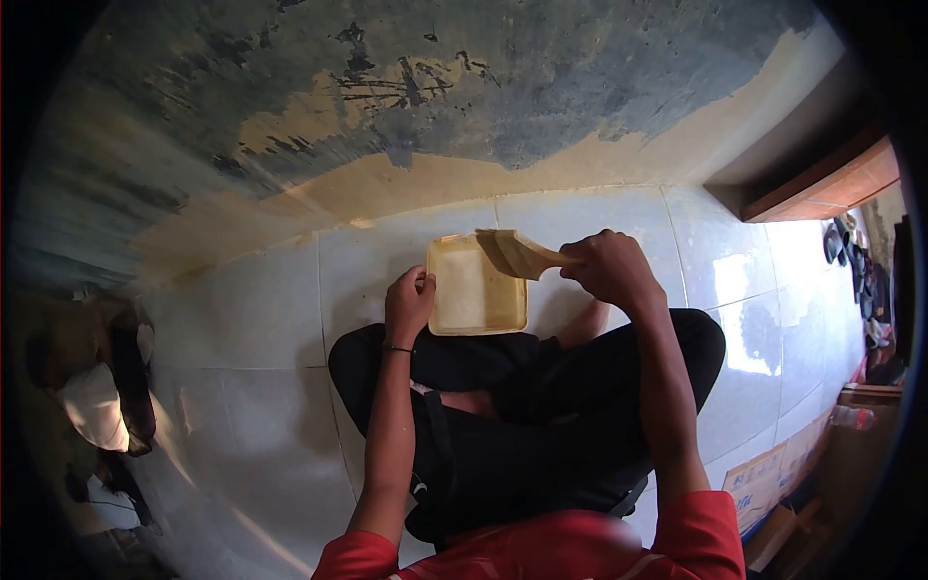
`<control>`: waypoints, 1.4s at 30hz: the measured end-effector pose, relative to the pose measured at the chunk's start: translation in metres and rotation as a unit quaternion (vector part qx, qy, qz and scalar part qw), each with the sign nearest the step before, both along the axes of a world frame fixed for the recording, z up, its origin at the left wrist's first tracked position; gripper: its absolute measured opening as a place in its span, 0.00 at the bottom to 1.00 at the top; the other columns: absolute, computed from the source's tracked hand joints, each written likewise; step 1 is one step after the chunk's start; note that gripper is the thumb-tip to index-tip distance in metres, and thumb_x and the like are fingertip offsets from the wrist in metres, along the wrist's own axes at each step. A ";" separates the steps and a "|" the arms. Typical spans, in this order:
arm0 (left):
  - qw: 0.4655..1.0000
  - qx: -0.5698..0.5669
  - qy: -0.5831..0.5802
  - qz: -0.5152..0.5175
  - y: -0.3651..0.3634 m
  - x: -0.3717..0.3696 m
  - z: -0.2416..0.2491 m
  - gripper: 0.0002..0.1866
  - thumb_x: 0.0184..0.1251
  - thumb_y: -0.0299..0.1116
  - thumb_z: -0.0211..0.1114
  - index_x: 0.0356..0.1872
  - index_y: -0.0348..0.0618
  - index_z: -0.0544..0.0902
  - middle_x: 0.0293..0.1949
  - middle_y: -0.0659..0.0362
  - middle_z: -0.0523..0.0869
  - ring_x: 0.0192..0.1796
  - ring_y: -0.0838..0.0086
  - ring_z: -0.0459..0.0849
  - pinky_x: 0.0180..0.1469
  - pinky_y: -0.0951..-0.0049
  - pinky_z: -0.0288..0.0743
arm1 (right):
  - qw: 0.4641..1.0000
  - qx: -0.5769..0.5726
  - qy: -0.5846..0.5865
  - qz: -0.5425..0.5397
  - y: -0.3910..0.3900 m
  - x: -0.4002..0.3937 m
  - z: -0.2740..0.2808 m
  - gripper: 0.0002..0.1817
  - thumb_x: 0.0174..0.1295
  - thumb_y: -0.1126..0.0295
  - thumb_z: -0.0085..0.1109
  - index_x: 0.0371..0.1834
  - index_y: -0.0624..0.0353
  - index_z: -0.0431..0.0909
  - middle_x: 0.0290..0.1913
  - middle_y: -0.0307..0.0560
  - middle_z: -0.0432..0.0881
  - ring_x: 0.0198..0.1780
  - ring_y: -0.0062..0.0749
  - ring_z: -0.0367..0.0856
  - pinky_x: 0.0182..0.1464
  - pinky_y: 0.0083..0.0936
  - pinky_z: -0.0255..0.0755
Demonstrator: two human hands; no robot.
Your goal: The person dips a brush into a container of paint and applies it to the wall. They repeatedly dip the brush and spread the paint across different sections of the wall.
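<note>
A shallow, square, cream-yellow plastic tub (522, 314) sits on the floor before my crossed legs, its inside pale and partly shadowed. My left hand (411, 302) is at its left rim, fingers curled and gripping the edge. In my right hand (614, 271) is a wide paintbrush (527, 259), held by its handle with my fingers wrapped around it. The brush's broad brown end points left and overlaps the tub's upper right corner in this view.
Ahead rises a wall (464, 87) with patchy dark grey-green paint over beige. Glossy pale tiles (242, 309) cover the floor. At right are a brick-coloured ledge (831, 179) and a printed cardboard box (773, 478). Clothes-like items (101, 406) lie at far left.
</note>
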State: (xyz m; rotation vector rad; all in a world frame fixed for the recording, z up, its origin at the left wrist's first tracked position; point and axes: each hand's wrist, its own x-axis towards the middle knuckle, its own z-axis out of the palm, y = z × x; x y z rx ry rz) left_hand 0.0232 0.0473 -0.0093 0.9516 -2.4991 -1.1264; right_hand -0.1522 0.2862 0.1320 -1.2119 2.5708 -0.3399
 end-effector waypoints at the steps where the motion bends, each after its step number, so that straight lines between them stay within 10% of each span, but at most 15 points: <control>1: 1.000 -0.001 0.007 0.001 0.000 0.000 -0.001 0.13 0.61 0.33 0.59 0.42 0.34 0.80 0.35 0.49 0.86 0.33 0.66 0.86 0.38 0.70 0.77 | 1.000 0.000 0.000 0.000 0.000 0.000 -0.003 0.08 0.52 0.65 0.61 0.35 0.50 0.84 0.26 0.48 0.82 0.31 0.43 0.81 0.36 0.35 0.75; 28: 1.000 0.007 0.003 0.001 0.001 0.001 0.002 0.15 0.60 0.34 0.60 0.44 0.34 0.80 0.37 0.49 0.86 0.35 0.65 0.86 0.40 0.70 0.77 | 0.979 0.112 -0.153 -0.069 0.005 -0.006 0.005 0.16 0.54 0.63 0.59 0.46 0.53 0.82 0.41 0.51 0.83 0.45 0.42 0.81 0.51 0.32 0.73; 34: 1.000 0.016 0.000 0.003 0.003 0.000 0.005 0.14 0.61 0.35 0.58 0.42 0.38 0.80 0.37 0.50 0.85 0.34 0.62 0.85 0.40 0.66 0.76 | 0.949 -0.107 -0.288 -0.071 0.004 -0.016 0.014 0.07 0.56 0.74 0.59 0.36 0.66 0.80 0.29 0.47 0.83 0.24 0.25 0.81 0.28 0.20 0.76; 42: 1.000 0.007 0.005 -0.003 0.000 0.002 0.000 0.13 0.61 0.33 0.59 0.42 0.36 0.80 0.35 0.50 0.86 0.34 0.65 0.86 0.39 0.69 0.77 | 0.912 -0.266 -0.297 -0.094 -0.023 0.009 -0.002 0.10 0.58 0.69 0.58 0.33 0.68 0.80 0.19 0.46 0.80 0.19 0.23 0.79 0.24 0.20 0.74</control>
